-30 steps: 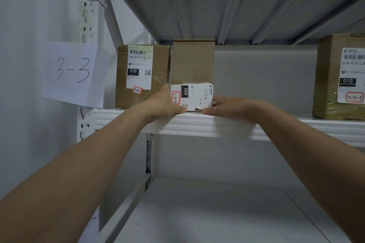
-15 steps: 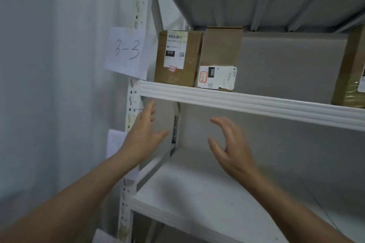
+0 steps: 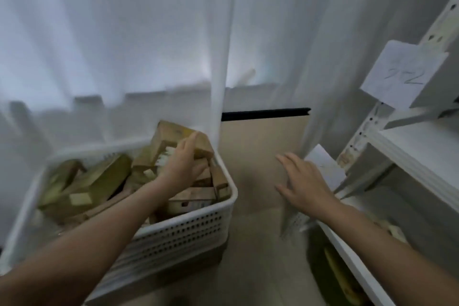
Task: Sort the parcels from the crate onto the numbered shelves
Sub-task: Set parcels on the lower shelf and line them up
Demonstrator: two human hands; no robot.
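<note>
Nearest us on the left is the perforated wall of the white crate point(image 3: 188, 228), heaped with cardboard parcels lying at all angles. It rests on something brown that we cannot make out. Our left hand point(image 3: 182, 166) is out over the crate's far right corner, the fingers point(image 3: 191, 140) fairly straight and laid against the topmost parcel point(image 3: 171, 135), a brown box riding above the rim. Blur hides whether the thumb has closed behind it, so we judge this a touch and not yet a grip. The box lies just ahead of and under those fingertips. It is tilted, and its long axis seems to run across us along the crate's far edge.

Our right hand point(image 3: 303, 181) hangs well apart, above the floor point(image 3: 258, 251) between crate and shelves, fingers spread wide and holding nothing. The left is plainly nearer, so we judge the pick is its to make, with the right free to come across and steady.

To our right stand the white shelves point(image 3: 417, 154), with a handwritten paper label point(image 3: 402, 74) on the upright, too smeared to read. Beyond everything hangs a pale curtain point(image 3: 111, 32).
</note>
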